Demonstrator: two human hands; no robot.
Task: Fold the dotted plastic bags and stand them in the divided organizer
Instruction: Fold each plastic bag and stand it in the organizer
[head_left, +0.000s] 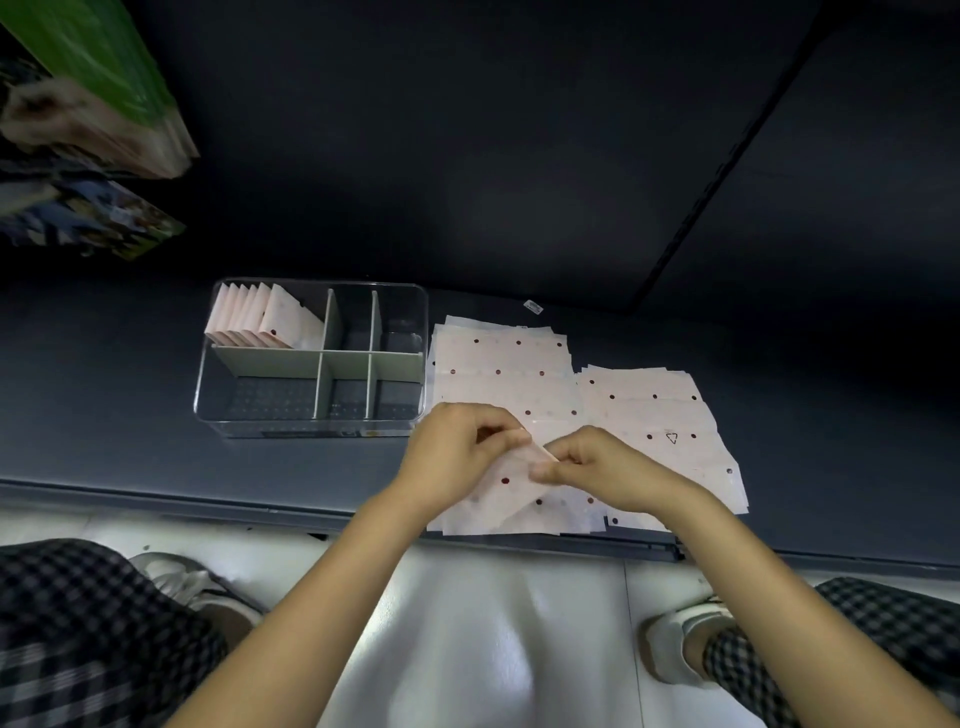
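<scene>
You pinch one dotted bag (511, 480) with the fingers of your left hand (457, 452) and right hand (602, 467), just above the flat bag pile (519, 374). The pile lies right beside the clear organizer (311, 358), where folded bags (260, 317) stand in one corner.

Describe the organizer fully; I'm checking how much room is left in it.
The organizer is a clear plastic box with rounded corners and pale green dividers that form six compartments. It sits flat on the dark shelf, left of the flat bag stacks. Only its far-left compartment is filled: a row of folded bags stands there, leaning. The other five look empty. Neither hand touches it.
</scene>
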